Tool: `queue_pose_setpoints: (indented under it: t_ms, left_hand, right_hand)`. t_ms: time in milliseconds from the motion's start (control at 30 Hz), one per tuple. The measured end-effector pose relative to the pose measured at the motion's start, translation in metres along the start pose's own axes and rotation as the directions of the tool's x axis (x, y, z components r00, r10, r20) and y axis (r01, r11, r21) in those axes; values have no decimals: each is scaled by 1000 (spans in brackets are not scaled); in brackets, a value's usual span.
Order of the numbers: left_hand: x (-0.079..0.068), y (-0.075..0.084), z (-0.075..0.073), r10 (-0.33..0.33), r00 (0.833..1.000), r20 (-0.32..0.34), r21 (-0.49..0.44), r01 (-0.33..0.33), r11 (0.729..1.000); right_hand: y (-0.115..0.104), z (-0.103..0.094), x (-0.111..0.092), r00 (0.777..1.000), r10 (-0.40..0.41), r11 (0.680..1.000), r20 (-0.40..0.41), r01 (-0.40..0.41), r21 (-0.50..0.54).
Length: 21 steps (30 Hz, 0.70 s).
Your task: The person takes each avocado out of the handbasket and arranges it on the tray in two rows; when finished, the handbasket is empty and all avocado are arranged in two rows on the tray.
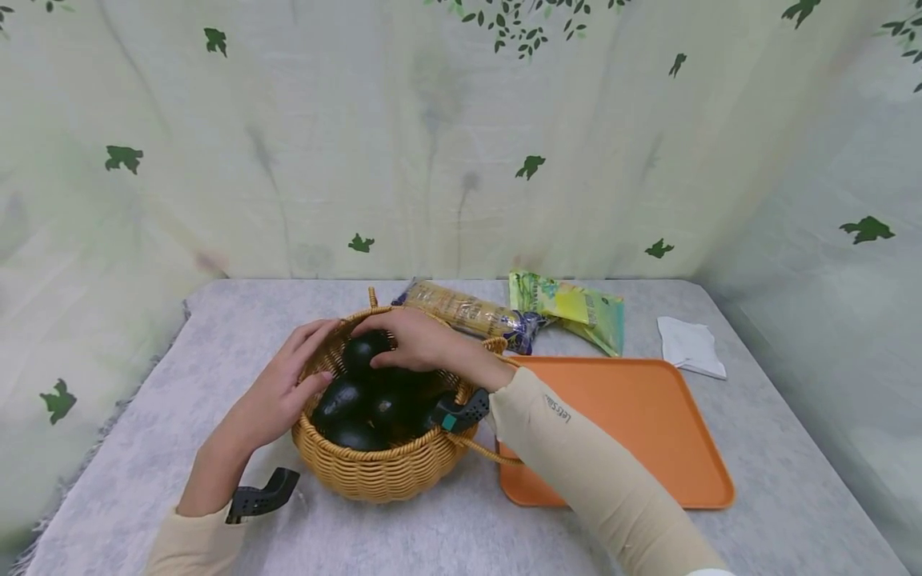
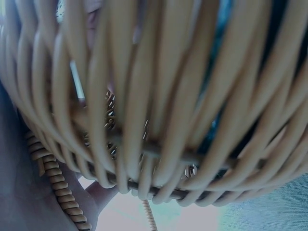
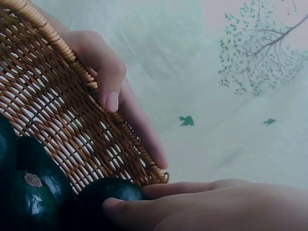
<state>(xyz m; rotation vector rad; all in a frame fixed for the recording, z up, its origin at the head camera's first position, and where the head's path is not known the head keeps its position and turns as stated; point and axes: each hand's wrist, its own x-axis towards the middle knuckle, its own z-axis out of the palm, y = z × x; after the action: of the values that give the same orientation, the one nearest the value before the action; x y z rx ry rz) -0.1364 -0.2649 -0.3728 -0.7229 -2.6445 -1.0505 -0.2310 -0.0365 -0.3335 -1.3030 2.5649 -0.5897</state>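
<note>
A round wicker basket stands left of centre, holding several glossy dark green avocados. My left hand holds the basket's left rim, its thumb inside and its fingers along the outer wall. Reaching in from the right, my right hand grips the avocado at the far side, thumb and fingers on opposite sides of it. The right wrist view shows this avocado against the wicker wall. In the left wrist view, the weave fills most of the picture.
An orange tray lies to the right, partly under my right forearm. Behind the basket are a clear pack of yellowish food and green packets. A white tissue pack lies at the far right. Patterned cloth hangs behind the table.
</note>
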Motion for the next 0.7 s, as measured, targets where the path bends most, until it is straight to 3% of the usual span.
queue_pose_setpoints:
  t_ms: [233,700]
  left_hand:
    - [0,1,0,5,1000,3,0,-5,1000]
    - [0,2,0,3,1000,7,-21,-3,1000]
  right_hand:
    - [-2,-3,0,1000,27,999,-14,-27,-33]
    - [-1,-3,1,1000,-20,999,7,20,-47]
